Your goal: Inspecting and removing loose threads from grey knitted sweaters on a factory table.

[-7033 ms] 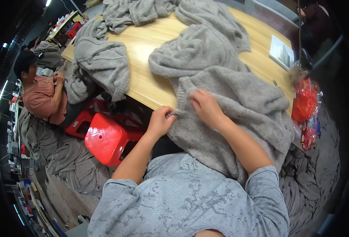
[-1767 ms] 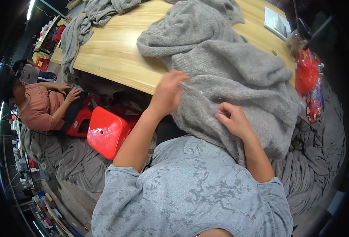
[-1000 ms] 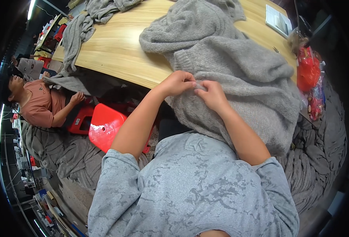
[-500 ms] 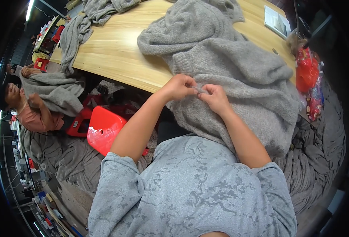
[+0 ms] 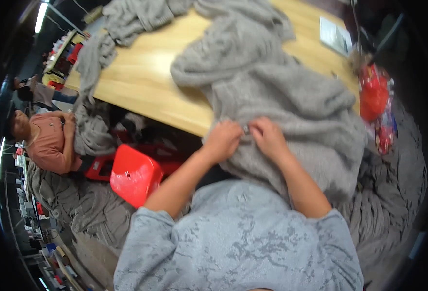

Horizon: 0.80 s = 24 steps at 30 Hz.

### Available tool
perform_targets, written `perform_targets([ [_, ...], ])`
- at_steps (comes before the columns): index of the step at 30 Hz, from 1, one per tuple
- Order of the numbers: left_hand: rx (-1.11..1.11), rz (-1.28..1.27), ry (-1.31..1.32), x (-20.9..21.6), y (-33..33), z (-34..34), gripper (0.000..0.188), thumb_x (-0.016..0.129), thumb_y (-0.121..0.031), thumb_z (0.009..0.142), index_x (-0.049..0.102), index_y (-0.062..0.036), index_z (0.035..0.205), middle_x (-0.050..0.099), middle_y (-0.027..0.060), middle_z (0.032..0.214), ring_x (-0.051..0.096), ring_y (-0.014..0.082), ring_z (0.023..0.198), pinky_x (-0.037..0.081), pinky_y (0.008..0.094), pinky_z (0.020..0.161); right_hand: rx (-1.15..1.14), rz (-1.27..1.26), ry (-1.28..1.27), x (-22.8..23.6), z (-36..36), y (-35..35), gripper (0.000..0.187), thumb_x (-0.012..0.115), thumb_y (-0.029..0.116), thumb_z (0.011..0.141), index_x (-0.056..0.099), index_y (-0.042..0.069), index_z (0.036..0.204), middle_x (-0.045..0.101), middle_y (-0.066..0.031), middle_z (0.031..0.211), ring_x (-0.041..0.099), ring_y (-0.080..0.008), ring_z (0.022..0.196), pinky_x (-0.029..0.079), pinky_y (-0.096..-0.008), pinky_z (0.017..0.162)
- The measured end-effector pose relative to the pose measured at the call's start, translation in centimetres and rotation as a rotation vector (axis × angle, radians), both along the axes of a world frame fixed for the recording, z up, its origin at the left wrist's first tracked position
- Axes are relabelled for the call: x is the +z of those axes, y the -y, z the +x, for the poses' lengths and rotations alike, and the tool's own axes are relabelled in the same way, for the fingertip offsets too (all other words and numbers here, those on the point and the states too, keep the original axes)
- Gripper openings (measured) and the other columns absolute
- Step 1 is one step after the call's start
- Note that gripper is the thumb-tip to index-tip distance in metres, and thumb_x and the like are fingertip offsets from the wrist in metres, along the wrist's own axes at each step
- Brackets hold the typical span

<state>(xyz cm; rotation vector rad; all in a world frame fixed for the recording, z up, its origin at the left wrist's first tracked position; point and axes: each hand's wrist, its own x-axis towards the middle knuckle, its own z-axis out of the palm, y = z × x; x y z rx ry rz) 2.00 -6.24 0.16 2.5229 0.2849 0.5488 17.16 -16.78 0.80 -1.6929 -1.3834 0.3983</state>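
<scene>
The grey knit garment (image 5: 311, 109), soft and slightly fuzzy, lay rumpled across the near right part of the wooden bench (image 5: 141, 72), its cloth gathered in thick, loose folds. Its lower part hung down past the near edge. Toward its left side, the left hand (image 5: 229, 137) and right hand (image 5: 266, 135) pinched a small bit of the knit close together, blurred in detail.

Way through: over the table (image 5: 146, 70), left of centre
Grey garment (image 5: 303, 94): heaped across the table's near right
Red stool (image 5: 135, 175): blocks the table's near left
</scene>
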Motion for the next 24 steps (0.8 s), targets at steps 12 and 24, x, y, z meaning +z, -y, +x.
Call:
perform_targets([
  [12,0.165,0.034,0.166,-2.0,1.7,-0.1,0.021,0.060,-0.001,0.063,0.055,-0.0074,0.082,0.056,0.0079,0.081,0.052,0.0284,0.080,0.040,0.0381,0.070,0.022,-0.413,-0.408,-1.0,0.4,-1.6,0.010,0.063,0.011,0.073,0.061,0.001,0.071,0.056,-0.0095,0.058,0.051,-0.0177,0.046,0.041,-0.0317,0.045],
  [24,-0.029,0.027,0.005,-0.9,0.2,0.7,0.027,0.059,-0.006,0.070,0.058,-0.0051,0.097,0.059,0.0147,0.088,0.056,0.0340,0.086,0.045,0.0412,0.075,0.127,-0.581,-0.662,-0.6,1.4,-1.7,0.021,0.057,0.018,0.080,0.058,0.002,0.067,0.054,-0.0062,0.057,0.050,-0.0177,0.043,0.038,-0.0313,0.039],
])
